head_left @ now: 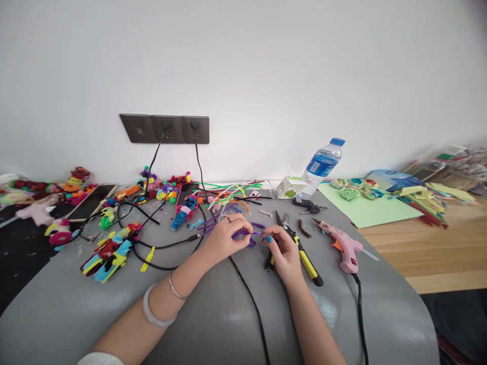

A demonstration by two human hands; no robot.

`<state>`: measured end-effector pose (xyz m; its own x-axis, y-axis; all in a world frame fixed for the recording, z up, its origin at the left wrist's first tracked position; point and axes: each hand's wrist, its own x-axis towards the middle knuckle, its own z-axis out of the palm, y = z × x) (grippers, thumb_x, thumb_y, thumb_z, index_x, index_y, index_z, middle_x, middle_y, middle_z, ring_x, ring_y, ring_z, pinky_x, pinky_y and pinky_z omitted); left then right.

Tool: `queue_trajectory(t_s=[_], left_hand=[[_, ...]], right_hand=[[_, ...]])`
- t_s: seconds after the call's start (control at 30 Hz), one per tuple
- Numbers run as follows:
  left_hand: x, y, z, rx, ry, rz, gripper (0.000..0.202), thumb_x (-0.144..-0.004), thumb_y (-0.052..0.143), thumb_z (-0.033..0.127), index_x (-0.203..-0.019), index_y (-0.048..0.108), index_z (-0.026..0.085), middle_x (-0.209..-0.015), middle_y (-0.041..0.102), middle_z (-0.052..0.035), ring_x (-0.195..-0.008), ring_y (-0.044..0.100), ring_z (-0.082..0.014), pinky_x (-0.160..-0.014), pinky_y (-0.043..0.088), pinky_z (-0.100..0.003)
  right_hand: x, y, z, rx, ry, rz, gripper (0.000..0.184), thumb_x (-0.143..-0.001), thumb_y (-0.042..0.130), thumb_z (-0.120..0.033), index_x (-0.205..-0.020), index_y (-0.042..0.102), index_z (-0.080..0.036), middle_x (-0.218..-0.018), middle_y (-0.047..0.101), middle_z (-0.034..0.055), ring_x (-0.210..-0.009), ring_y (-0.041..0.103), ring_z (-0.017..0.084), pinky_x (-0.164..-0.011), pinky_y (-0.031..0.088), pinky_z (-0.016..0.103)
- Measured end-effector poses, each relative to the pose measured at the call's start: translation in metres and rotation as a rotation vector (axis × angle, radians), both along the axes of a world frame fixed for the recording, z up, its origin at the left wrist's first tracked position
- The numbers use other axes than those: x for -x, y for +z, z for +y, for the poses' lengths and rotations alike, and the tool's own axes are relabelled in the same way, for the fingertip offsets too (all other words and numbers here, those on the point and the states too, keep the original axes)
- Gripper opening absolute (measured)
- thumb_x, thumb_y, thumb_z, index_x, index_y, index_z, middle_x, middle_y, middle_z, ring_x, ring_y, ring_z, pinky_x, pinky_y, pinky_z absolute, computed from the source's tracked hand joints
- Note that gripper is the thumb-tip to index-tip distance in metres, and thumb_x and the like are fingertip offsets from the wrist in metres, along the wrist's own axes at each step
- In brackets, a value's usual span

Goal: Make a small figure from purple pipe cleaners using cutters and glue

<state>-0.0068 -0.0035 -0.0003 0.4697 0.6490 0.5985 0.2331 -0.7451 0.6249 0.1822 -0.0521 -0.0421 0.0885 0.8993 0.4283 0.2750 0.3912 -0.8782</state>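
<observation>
We are clamping both grips, left hand [231, 234] and right hand [283, 249], on a thin, purple, fuzzy stem [257, 233]. We are expecting light, bendable handling, best pinched between fingertips.

The stem [256, 233] is purple, one nail [269, 239] teal. Black and yellow mark the pliers [309, 262]; the glue gun [347, 257] is pink — orange trigger [337, 246], black cord [359, 306]. The bottle [310, 184] is clear, with blue cap [337, 142] and label [322, 162] — the carton [289, 188] white and green. Pale green sheet [375, 210], yellow tag [147, 259], grey table [213, 319], white wall [251, 66], dark brown sockets [167, 130].
</observation>
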Motion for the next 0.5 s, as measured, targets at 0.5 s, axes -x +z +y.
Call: queue_trajectory(t_s=[0.5], left_hand=[[0.004, -0.003, 0.0, -0.279, -0.04, 0.188, 0.017, -0.092, 0.049, 0.011, -0.09, 0.064, 0.02, -0.091, 0.063, -0.0052, -0.089, 0.061, -0.0156, -0.086, 0.051, -0.031]], right_hand=[[0.003, 0.015, -0.001, -0.094, 0.093, -0.113, 0.008, -0.092, 0.055, -0.027, -0.094, 0.062, -0.023, -0.09, 0.063, 0.0059, -0.086, 0.059, 0.022, -0.079, 0.046, 0.036]])
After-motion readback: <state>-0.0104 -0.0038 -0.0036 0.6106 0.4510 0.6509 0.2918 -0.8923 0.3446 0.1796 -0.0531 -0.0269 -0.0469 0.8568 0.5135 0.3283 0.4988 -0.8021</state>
